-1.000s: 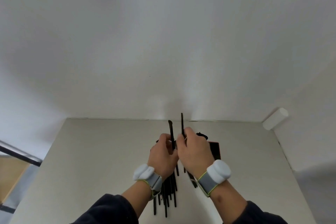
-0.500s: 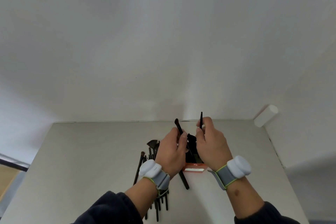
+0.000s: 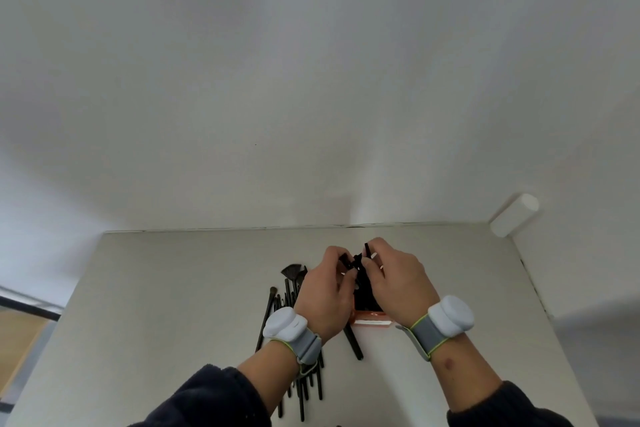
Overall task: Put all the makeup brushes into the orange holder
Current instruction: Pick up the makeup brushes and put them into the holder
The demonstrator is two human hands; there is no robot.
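Orange holder (image 3: 371, 318) holding black brushes (image 3: 363, 298), left hand (image 3: 325, 302) and right hand (image 3: 401, 288) each pinching a brush

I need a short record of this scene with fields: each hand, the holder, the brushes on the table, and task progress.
left hand: fingers curled round a thin black brush, above the holder
right hand: pinches another thin black brush, its end sticking up past the fingers
orange holder: on the table below both hands; only its orange base shows, with dark contents above it
loose brushes: a black pile to the left of the holder, partly under the left wrist; a fan brush at the far end
task progress: not finished; several brushes not yet in the holder
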